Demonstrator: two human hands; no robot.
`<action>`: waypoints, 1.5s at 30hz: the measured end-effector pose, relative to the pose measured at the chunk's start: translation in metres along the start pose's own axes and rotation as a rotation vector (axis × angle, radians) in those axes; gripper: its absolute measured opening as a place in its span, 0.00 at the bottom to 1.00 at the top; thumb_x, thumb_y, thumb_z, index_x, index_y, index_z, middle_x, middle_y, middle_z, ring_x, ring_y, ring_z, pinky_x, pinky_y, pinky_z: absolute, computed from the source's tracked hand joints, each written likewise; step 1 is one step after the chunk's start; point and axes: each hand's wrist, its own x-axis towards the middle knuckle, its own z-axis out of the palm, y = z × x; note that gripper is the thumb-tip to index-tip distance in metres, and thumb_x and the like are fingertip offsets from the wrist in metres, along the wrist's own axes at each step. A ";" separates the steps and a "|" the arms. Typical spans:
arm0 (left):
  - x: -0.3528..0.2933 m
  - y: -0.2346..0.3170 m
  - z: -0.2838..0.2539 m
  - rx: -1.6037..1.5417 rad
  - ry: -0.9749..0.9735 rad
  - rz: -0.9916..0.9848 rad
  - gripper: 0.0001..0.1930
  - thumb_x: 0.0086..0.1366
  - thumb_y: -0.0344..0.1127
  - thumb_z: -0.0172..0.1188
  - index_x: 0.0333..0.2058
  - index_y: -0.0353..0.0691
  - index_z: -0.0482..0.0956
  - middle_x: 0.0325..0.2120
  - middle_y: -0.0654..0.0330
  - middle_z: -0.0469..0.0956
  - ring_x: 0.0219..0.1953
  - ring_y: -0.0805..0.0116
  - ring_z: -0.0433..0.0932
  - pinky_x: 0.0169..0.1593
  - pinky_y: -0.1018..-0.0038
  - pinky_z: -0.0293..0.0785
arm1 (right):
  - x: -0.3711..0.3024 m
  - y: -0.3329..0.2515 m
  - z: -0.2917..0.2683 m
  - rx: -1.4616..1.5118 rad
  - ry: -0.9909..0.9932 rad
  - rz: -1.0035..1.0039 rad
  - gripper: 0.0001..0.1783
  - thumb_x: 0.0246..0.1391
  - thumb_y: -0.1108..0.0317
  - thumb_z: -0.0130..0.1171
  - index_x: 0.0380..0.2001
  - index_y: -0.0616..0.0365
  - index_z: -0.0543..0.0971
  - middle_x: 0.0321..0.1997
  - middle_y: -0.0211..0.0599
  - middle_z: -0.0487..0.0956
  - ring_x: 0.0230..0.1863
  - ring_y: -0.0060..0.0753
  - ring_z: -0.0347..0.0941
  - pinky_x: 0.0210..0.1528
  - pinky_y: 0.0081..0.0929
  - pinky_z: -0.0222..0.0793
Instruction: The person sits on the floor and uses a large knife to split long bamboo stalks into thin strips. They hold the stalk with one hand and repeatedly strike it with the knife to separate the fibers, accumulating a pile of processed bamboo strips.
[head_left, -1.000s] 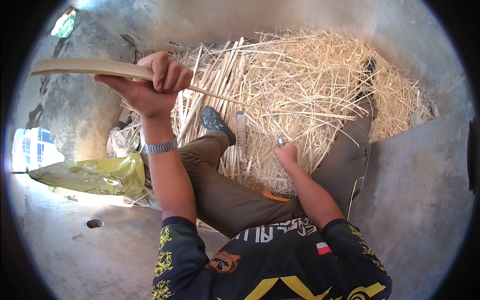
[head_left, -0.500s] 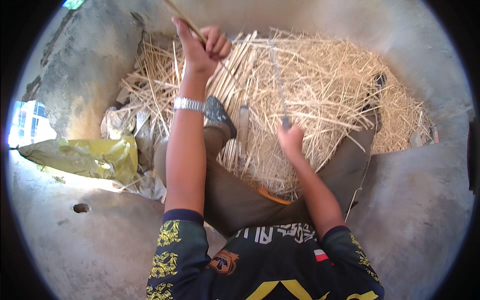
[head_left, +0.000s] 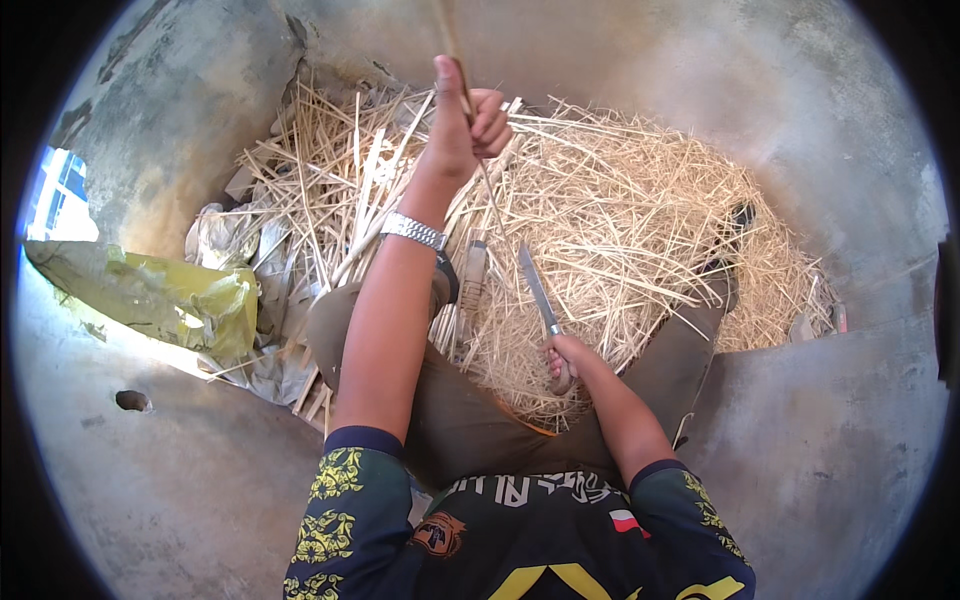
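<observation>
Left hand is raised toward the far wall, fist clamped on a thin cane strip that runs up out of the top edge. Wristwatch on that arm. Right hand sits low by the lap, closed round the handle of a knife, blade pointing away and up-left over the shavings. Hands well apart. Pile of pale shavings fills the far half of the concrete floor, reaching the wall. Yellow plastic bag lies at the left edge, just beside crumpled grey sheet. Bare floor shows near-left and right; small hole at left.
</observation>
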 end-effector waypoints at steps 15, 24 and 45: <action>-0.012 0.000 -0.014 -0.108 -0.039 -0.004 0.44 0.52 0.90 0.28 0.12 0.49 0.53 0.09 0.72 0.47 0.13 0.77 0.44 0.19 0.76 0.38 | -0.037 0.010 0.026 -0.770 0.453 -0.326 0.08 0.55 0.68 0.58 0.28 0.62 0.78 0.21 0.33 0.74 0.21 0.26 0.69 0.28 0.27 0.67; -0.011 0.003 -0.029 -0.100 0.087 0.035 0.44 0.51 0.91 0.30 0.11 0.50 0.52 0.08 0.72 0.47 0.12 0.77 0.43 0.17 0.78 0.38 | -0.059 -0.014 0.024 -0.117 0.361 -0.386 0.09 0.51 0.68 0.62 0.24 0.59 0.75 0.16 0.32 0.74 0.12 0.27 0.65 0.17 0.33 0.64; -0.015 0.009 -0.038 -0.096 0.093 0.020 0.44 0.53 0.90 0.28 0.11 0.49 0.52 0.08 0.71 0.47 0.12 0.76 0.44 0.19 0.77 0.38 | -0.112 -0.065 0.043 0.056 0.492 -0.894 0.17 0.59 0.65 0.63 0.19 0.55 0.71 0.15 0.22 0.69 0.15 0.17 0.60 0.20 0.26 0.55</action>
